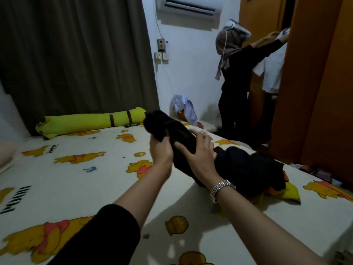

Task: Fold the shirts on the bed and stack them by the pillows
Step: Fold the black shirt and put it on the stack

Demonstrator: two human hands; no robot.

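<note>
I have a black shirt (pixel 172 129) lifted off the bed (pixel 76 178) in both hands, roughly over the middle of the mattress. My left hand (pixel 160 152) grips it from underneath, fingers curled up into the bunched cloth, and my right hand (pixel 198 152) clasps the other side — thumb across the front of the fabric, fingers wrapped behind it. The lower part of the shirt trails down and to the right, where it runs into a dark heap of clothes (pixel 248 169) lying near the right edge of the bed; I cannot tell where the shirt ends and the heap begins. A yellow and orange piece (pixel 288 194) pokes out from under that heap. There is a metal watch (pixel 221 189) on my right wrist and a black sleeve (pixel 107 236) on my left arm. A long yellow bolster (pixel 91 121) lies along the far side of the bed by the dark curtain (pixel 76 54). Beyond the bed, another person (pixel 236 77) in dark clothes reaches up into a wooden wardrobe (pixel 315 73).
</note>
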